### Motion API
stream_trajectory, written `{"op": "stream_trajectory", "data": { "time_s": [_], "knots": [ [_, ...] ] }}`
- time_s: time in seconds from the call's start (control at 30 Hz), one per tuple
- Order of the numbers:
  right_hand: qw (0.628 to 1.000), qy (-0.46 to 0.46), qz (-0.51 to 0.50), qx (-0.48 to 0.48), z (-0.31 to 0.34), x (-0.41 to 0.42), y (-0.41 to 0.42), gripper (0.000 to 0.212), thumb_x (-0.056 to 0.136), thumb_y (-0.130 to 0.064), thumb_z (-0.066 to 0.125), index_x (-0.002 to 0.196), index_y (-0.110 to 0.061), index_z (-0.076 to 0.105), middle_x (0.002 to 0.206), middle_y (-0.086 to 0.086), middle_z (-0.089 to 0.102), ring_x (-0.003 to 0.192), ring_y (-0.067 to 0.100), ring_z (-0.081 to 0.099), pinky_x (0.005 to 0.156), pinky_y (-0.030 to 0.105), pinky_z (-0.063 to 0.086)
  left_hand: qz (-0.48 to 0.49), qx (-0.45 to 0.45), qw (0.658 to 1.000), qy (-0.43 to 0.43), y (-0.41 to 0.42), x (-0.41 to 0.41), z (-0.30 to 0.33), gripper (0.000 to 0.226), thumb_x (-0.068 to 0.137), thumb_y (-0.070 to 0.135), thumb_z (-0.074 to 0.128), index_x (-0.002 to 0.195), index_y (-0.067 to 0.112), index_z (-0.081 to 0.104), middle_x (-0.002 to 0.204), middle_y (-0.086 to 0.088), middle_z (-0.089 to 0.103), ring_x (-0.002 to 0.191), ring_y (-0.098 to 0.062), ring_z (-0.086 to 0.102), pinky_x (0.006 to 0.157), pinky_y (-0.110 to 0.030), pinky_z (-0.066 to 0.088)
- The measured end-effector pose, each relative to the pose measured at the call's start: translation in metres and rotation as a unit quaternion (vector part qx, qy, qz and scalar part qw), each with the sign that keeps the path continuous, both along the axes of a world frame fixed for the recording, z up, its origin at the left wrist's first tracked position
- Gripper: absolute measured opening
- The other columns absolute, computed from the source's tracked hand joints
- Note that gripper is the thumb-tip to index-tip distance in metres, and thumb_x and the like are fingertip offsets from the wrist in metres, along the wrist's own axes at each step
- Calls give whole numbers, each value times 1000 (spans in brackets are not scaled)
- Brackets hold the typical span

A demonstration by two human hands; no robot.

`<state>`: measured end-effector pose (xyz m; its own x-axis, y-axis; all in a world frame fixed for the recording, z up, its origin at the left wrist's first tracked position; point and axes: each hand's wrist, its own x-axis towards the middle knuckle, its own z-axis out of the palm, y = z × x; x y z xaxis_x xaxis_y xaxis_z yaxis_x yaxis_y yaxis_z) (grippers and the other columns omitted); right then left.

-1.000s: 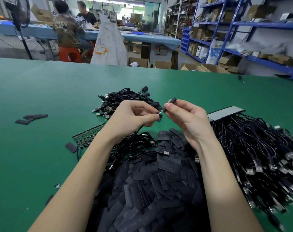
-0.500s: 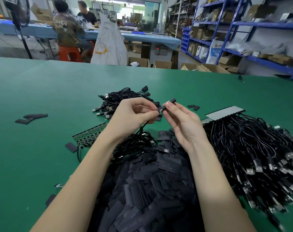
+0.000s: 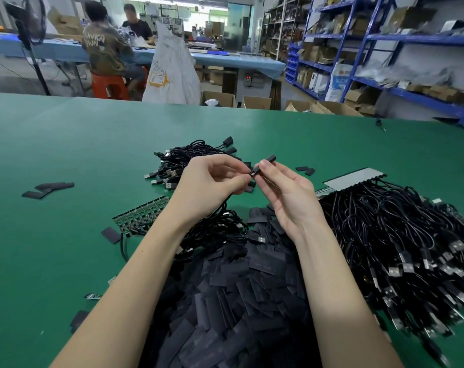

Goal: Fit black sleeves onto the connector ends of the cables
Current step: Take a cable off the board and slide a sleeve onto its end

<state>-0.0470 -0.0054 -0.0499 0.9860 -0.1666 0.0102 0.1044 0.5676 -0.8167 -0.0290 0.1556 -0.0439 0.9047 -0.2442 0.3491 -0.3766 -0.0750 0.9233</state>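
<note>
Your left hand (image 3: 212, 179) pinches the connector end of a thin black cable (image 3: 220, 208) between thumb and curled fingers, while your right hand (image 3: 286, 192) pinches a short black tubular sleeve (image 3: 262, 166) at its near end, the far end poking out past your fingertips. The two meet just above the green desk (image 3: 66, 144), between the sleeved bundle of black cables (image 3: 193, 158) behind and the heap of flat black sleeves (image 3: 239, 301) below your wrists. Whether the connector has entered the sleeve's mouth is hidden by your fingers. Keep the sleeve squeezed just enough that its mouth rounds open, hold the connector in line with it, and push straight rather than at a tilt. I'd guess a light twist helps if it catches. The unsleeved pile of black cables with metal plugs (image 3: 400, 245) waits on your right
</note>
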Motion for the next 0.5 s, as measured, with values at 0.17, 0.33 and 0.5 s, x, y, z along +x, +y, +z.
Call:
{"op": "stream_trajectory", "data": {
  "time_s": [0.17,0.33,0.5],
  "knots": [
    [1000,-11,7,-22,-1,0,-1,4,85,-1,74,87,-4,73,87,7,76,84,12,74,73,18,58,0,6,1000,-18,1,0,0,6,86,0,77,90,4,75,70,2,75,64,-10,73,66,-15,53],
    [999,-17,14,-31,-3,2,0,5,86,0,74,86,-5,73,88,7,77,85,13,75,73,18,58,7,-4,1000,-14,1,1,-2,7,86,1,77,90,5,74,71,1,76,65,-10,73,67,-15,53],
    [998,-49,-11,-35,-7,4,4,25,89,0,72,109,-13,66,83,5,77,84,13,75,76,21,58,8,6,1000,-8,0,3,-6,12,85,3,78,94,3,71,73,3,76,66,-7,72,69,-11,50]
  ]
}}
